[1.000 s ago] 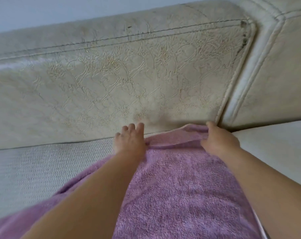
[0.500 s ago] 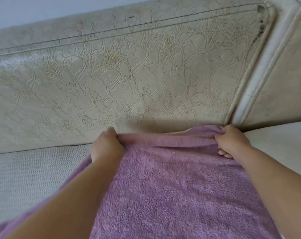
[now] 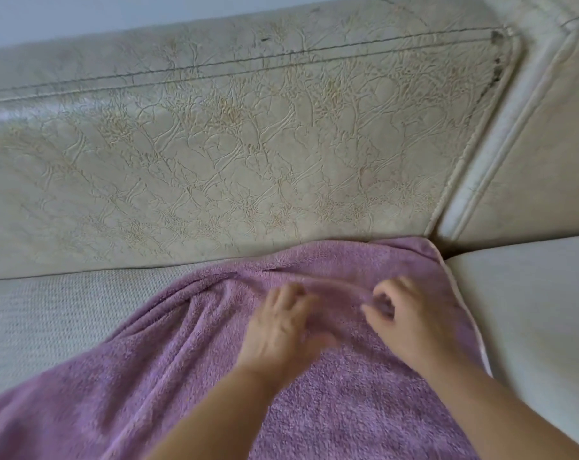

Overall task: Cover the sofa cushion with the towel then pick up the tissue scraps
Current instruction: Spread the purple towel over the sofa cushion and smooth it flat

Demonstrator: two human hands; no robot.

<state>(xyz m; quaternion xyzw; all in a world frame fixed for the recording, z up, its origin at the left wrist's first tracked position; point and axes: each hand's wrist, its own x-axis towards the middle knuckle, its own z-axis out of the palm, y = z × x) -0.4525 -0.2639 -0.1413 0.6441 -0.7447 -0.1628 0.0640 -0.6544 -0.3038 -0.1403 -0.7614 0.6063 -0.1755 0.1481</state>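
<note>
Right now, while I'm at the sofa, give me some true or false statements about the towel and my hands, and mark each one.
1. The towel is purple. True.
2. The towel covers the whole seat cushion. False: the woven cushion to the left of the towel is bare.
3. The left hand and the right hand are both over the towel. True.
4. Tissue scraps lie on top of the towel. False: no scraps are in view.
5. The towel's far edge hangs over the top of the backrest. False: it lies at the foot of the backrest.
</note>
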